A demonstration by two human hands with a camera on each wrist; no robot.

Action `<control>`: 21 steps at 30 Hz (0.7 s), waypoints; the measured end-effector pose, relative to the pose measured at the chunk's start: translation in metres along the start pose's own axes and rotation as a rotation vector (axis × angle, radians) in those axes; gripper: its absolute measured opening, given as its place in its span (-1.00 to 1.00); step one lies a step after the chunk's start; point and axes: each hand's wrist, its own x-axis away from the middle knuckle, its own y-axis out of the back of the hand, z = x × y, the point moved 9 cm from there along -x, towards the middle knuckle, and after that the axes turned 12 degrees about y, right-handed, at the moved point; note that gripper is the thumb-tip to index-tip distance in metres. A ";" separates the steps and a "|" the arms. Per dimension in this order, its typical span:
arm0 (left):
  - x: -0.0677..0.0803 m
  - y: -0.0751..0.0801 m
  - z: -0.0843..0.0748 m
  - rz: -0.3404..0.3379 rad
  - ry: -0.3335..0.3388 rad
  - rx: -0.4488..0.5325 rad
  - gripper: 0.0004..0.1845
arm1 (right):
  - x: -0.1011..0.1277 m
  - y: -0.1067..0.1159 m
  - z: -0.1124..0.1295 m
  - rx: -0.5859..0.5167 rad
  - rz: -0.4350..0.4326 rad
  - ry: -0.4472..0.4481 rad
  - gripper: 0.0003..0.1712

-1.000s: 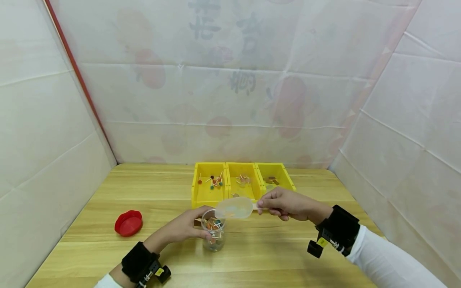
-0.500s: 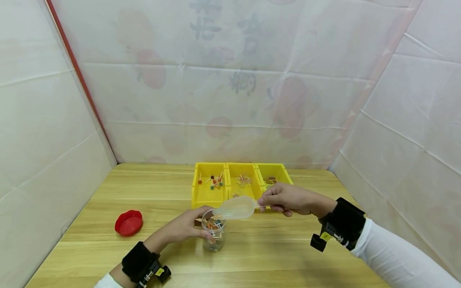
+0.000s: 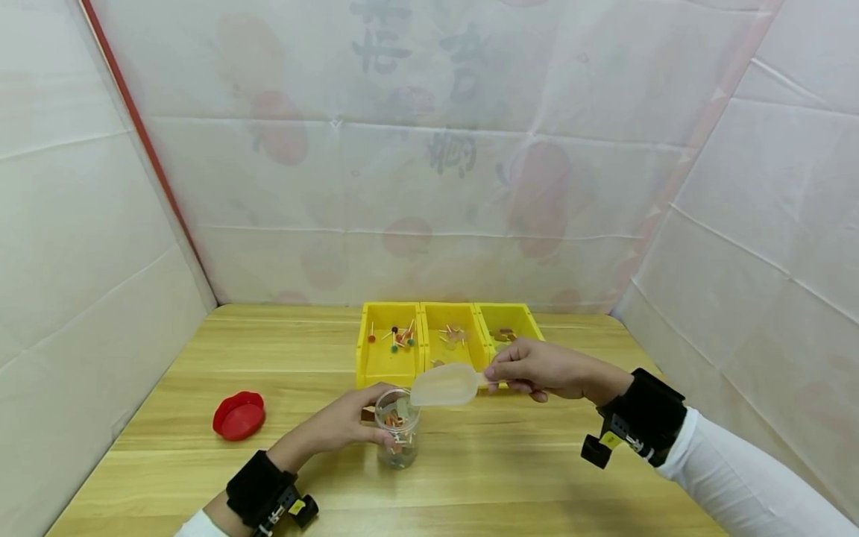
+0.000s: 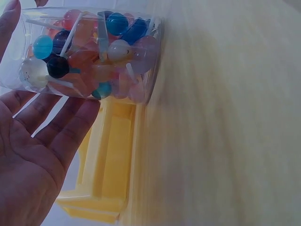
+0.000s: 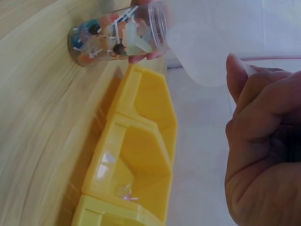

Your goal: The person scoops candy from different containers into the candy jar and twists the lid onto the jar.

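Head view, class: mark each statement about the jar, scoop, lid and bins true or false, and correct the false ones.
1. The left hand holds the clear jar. True.
2. The red lid sits on the jar. False: it lies on the table, left of the jar.
3. The right hand holds a translucent scoop. True.
4. There are four yellow bins. False: three.
5. The jar is empty. False: it holds coloured lollipops.

Left hand curls its fingers in a grip; right hand pinches, raised.
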 end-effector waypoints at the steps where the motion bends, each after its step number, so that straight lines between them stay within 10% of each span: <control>1: 0.000 0.000 0.000 -0.001 -0.004 0.000 -0.31 | 0.001 0.000 0.000 0.000 0.001 0.003 -0.59; 21: -0.002 -0.002 -0.004 0.005 -0.019 -0.013 -0.29 | 0.019 0.030 -0.018 -0.101 -0.157 -0.007 -0.55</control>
